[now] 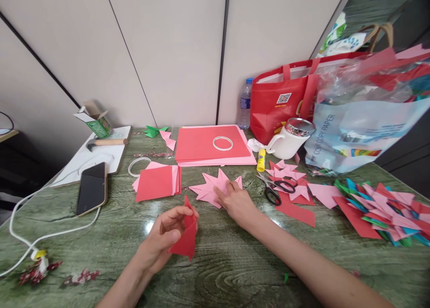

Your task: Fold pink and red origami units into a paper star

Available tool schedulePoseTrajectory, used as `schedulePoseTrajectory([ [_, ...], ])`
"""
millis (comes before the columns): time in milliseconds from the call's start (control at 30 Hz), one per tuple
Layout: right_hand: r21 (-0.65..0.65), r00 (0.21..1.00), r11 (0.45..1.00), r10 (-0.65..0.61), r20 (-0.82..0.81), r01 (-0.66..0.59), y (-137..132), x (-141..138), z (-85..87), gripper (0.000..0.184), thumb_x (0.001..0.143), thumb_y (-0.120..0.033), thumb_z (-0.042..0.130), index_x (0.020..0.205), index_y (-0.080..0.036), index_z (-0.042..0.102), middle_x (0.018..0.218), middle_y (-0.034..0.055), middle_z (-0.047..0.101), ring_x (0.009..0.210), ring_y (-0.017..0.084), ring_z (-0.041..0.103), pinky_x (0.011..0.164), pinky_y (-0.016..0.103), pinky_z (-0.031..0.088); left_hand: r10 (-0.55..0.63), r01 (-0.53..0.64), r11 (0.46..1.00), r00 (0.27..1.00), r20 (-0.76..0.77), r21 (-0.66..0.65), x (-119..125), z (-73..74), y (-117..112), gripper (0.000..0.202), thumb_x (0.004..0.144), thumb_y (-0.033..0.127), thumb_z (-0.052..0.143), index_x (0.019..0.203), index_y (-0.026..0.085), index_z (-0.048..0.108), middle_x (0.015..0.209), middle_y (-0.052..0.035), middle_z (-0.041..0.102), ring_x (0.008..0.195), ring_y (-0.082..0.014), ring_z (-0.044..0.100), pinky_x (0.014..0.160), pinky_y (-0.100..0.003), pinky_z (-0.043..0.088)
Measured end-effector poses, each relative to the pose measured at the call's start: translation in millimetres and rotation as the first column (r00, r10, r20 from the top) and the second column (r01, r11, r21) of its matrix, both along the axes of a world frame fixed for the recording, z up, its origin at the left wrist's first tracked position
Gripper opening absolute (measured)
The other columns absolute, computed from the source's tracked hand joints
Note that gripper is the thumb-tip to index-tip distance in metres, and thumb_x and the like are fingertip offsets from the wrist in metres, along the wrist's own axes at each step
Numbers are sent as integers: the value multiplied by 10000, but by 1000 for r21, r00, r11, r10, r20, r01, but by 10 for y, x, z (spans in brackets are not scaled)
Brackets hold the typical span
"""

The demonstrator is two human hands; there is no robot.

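Note:
My left hand (pixel 164 236) is closed on a folded piece of red paper (pixel 186 236), held upright a little above the table. The paper has a pointed top and a slanted fold. My right hand (pixel 235 200) rests its fingers on pink folded paper pieces (pixel 208 189) with several points, lying on the table. Whether the fingertips pinch one of these pieces is hidden by the hand. Left of them lies a stack of small red and pink paper squares (pixel 156 182). To the right, black-handled scissors (pixel 277 187) lie beside pink folded pieces (pixel 287 173).
Large red and pink sheets (pixel 201 142) lie at the back under a tape roll (pixel 222 142). A glue stick (pixel 261 160), white mug (pixel 289 140) and red bag (pixel 268 101) stand right. Colourful folded papers (pixel 389 209) are piled far right. A phone (pixel 91 189) lies left.

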State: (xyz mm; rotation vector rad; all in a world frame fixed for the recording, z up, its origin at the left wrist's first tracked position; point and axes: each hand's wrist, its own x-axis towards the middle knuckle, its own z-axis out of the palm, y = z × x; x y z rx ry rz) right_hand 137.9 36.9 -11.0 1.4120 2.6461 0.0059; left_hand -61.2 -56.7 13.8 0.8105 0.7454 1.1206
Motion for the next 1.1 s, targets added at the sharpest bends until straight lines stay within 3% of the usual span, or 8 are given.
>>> schedulePoseTrajectory([
  [233, -7, 1000, 1000, -5, 9, 5, 4, -4, 6, 457, 941, -389, 327, 1350, -207, 416, 1281, 240, 482, 1170, 318, 437, 814, 383, 468, 124, -116, 992, 970, -210, 48, 49, 75, -14, 177, 653, 207, 754, 815, 191, 685, 954, -68, 675, 848, -183, 628, 781, -263, 484],
  [367, 0, 1000, 1000, 4, 8, -4, -1, -4, 22, 453, 938, -382, 337, 1345, -204, 424, 1264, 239, 496, 1162, 320, 443, 800, 374, 474, 290, -265, 957, 906, -309, 119, 79, 5, -41, 88, 680, 202, 728, 739, 175, 668, 793, -41, 697, 688, -151, 656, 672, -237, 521],
  [467, -2, 1000, 1000, 1, 7, -1, -5, -2, 32, 449, 937, -382, 340, 1340, -207, 431, 1259, 232, 500, 1163, 316, 441, 795, 367, 477, 393, -361, 919, 846, -360, 156, 90, -38, -73, 123, 662, 217, 739, 729, 165, 649, 659, -24, 686, 610, -151, 659, 590, -219, 528],
  [700, -3, 1000, 1000, 1, -4, -2, -9, 0, 30, 444, 940, -374, 340, 1338, -201, 435, 1266, 245, 488, 1171, 327, 436, 802, 384, 477, 441, -376, 890, 854, -276, 257, 233, 75, -127, 207, 643, 119, 730, 701, 181, 542, 748, -33, 716, 698, -229, 704, 602, -306, 573],
  [900, -30, 1000, 999, -15, 1, 15, -7, -6, 34, 445, 944, -376, 334, 1348, -210, 417, 1291, 234, 468, 1189, 312, 424, 825, 391, 471, 566, -447, 803, 778, -271, 394, 278, 93, -132, 372, 645, 52, 714, 738, 227, 399, 667, 8, 727, 717, -199, 696, 721, -347, 554],
  [1100, -13, 1000, 1000, -7, 3, 7, -17, -4, 47, 448, 942, -378, 331, 1345, -207, 423, 1282, 242, 474, 1179, 323, 434, 807, 389, 479, 608, -542, 793, 729, -315, 278, 299, 132, -127, 400, 576, 120, 779, 751, 234, 438, 591, 21, 713, 708, -208, 683, 688, -319, 541],
])
